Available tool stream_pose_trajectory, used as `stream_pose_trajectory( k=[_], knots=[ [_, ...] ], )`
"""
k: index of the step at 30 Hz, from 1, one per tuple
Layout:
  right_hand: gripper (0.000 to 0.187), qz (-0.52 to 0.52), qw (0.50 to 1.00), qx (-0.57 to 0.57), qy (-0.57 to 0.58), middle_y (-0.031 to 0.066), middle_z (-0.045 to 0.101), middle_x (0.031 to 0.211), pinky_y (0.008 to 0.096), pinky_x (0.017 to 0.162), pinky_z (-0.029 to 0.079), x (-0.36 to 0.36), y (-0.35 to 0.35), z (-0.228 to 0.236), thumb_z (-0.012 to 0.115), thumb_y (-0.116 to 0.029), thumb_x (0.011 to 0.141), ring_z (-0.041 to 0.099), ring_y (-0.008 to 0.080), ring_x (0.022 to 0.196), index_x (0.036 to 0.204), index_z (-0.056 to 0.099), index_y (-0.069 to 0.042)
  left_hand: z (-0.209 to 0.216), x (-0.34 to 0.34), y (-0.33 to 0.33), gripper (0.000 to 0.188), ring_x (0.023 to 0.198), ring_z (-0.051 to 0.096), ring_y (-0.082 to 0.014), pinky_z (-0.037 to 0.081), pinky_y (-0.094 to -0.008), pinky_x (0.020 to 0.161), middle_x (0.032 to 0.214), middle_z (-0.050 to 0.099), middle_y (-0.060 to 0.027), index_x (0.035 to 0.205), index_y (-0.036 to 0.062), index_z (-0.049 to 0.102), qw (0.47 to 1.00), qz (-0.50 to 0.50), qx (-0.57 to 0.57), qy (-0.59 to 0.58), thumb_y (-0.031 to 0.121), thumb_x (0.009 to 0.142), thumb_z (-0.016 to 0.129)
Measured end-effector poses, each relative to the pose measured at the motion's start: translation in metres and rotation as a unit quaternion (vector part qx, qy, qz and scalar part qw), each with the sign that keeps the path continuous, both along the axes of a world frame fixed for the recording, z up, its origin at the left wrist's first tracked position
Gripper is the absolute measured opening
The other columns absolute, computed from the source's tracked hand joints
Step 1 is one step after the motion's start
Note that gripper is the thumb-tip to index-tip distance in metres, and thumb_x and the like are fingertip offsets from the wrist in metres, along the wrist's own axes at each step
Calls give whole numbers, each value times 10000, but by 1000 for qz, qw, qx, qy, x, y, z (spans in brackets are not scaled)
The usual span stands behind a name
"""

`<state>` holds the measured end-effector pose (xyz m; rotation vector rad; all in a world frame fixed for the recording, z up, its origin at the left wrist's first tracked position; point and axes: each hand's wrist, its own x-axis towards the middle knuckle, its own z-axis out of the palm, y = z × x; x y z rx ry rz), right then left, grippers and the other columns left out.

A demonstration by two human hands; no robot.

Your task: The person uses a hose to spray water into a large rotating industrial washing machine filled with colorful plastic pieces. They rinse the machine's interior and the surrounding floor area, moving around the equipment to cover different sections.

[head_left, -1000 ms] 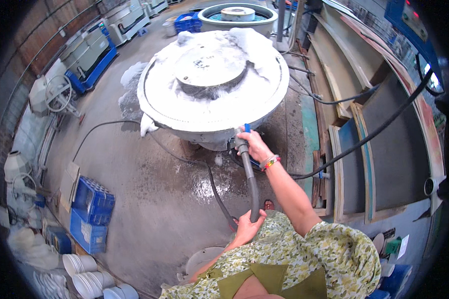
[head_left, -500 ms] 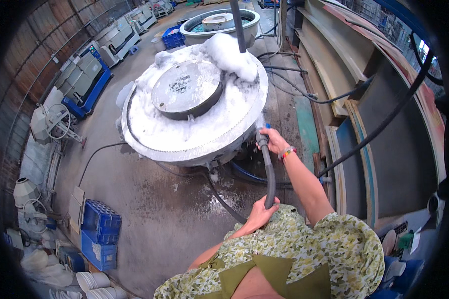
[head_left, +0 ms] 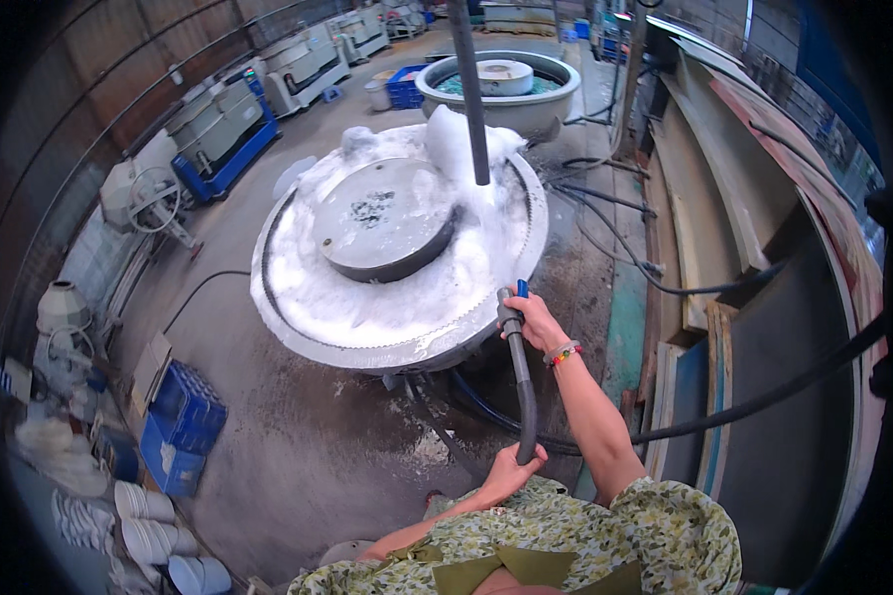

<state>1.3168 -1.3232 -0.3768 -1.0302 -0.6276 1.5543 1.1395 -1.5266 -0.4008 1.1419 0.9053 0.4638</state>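
My right hand [head_left: 538,322] is closed round the upper end of a dark grey hose [head_left: 525,397], at a metal valve [head_left: 507,315] with a blue lever [head_left: 522,289]. A bracelet circles that wrist. Lower down, close to my body, the fingers of my left hand [head_left: 504,478] wrap the same hose where it bends. The valve end is at the near right rim of a large round tub [head_left: 318,349] with a toothed inner edge. White foam [head_left: 303,297] fills the tub around a flat-topped round centre hub [head_left: 387,213].
A dark pole [head_left: 470,109] hangs down over the tub's foam. Black hoses [head_left: 605,203] run over the floor at right, beside leaning boards [head_left: 784,397]. Behind stands a second round tub [head_left: 556,107]. Blue crates [head_left: 184,412] and white buckets [head_left: 154,535] sit at lower left.
My view has shifted, so the tub appears lower. The valve end has gone from just beneath the tub's rim up to the rim. Both hands keep their grip on the hose.
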Motion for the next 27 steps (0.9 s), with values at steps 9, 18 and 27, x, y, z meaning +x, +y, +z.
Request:
stream_pose_trajectory(
  k=[9,18,27],
  knots=[
    [489,48,999,20,1,88,510,820,375,488,510,-19,19,3,550,-156,834,574,222,657,1276,371,-46,14,4,1,32,446,437,-50,338,-235,404,567,488,32,837,65,600,998,49,27,21,56,811,583],
    [520,-15,998,61,-8,92,519,820,358,479,522,-4,9,30,551,-153,824,589,216,635,1296,367,-35,5,-1,13,42,471,419,-42,304,-233,442,566,480,41,835,82,603,994,10,111,18,62,798,603],
    [487,-27,996,72,-33,96,521,834,348,459,516,-12,39,37,558,-147,806,588,224,617,1254,399,-41,25,-11,41,47,441,418,-48,333,-229,396,589,489,29,846,69,594,999,4,27,-20,60,800,589]
  ],
)
